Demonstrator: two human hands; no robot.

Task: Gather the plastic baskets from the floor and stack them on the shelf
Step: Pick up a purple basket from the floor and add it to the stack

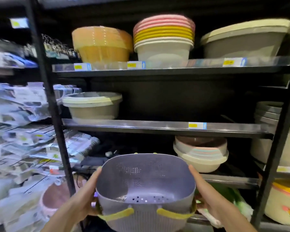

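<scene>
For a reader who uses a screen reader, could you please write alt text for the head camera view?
Two hands, left hand and right hand, hold a purple perforated basket by its sides in front of a black shelving unit. Stacks of plastic bowls in cream, yellow, pink and orange sit on its shelves.

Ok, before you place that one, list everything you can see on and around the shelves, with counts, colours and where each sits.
Perforated basket: one, lilac, nested in a yellow-green one, held between both hands, bottom centre.
Orange basin stack: one stack, top shelf left.
Pink, yellow and cream stack: one stack, top shelf centre.
Large beige basin: one, top shelf right.
Cream-rimmed basins: one short stack, middle shelf left.
Cream bowls: one stack, brown, pink and teal pieces inside, lower shelf.
Packaged goods: many, blurred, left rack.
Price tags: several, yellow and blue, shelf edges.
Left hand: grip on basket's left side.
Right hand: grip on its right side.
</scene>
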